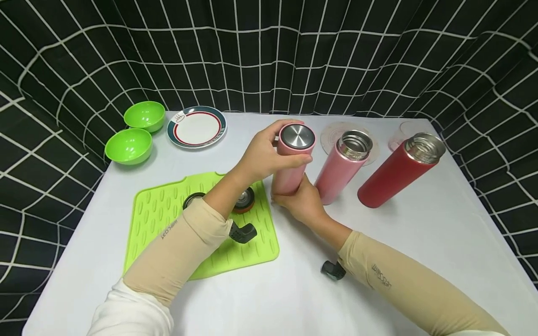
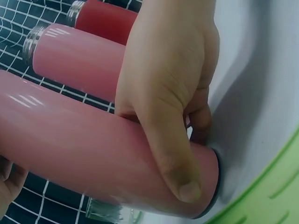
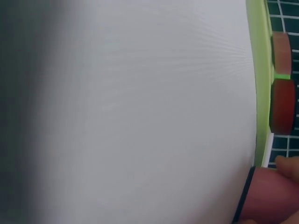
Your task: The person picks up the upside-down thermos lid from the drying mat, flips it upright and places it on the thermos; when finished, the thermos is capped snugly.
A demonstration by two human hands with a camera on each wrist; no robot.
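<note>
A pink flask (image 1: 290, 179) stands upright on the white table (image 1: 420, 224), right of a green mat. My left hand (image 1: 273, 149) grips its top, fingers and thumb curled round the pink cap with a steel disc (image 1: 297, 136). My right hand (image 1: 296, 198) wraps round the flask's lower body near the base. In the left wrist view the right hand (image 2: 168, 84) clasps the pink flask (image 2: 84, 154), thumb lying along its wall. The right wrist view shows only the flask's base (image 3: 271, 196) at the lower right corner.
An uncapped pink flask (image 1: 342, 168) and an uncapped red flask (image 1: 395, 175) stand to the right. Two loose caps (image 1: 244, 200) (image 1: 191, 199) lie on the green mat (image 1: 168, 214). Two green bowls (image 1: 128, 145) and a plate (image 1: 196, 127) sit at the back left.
</note>
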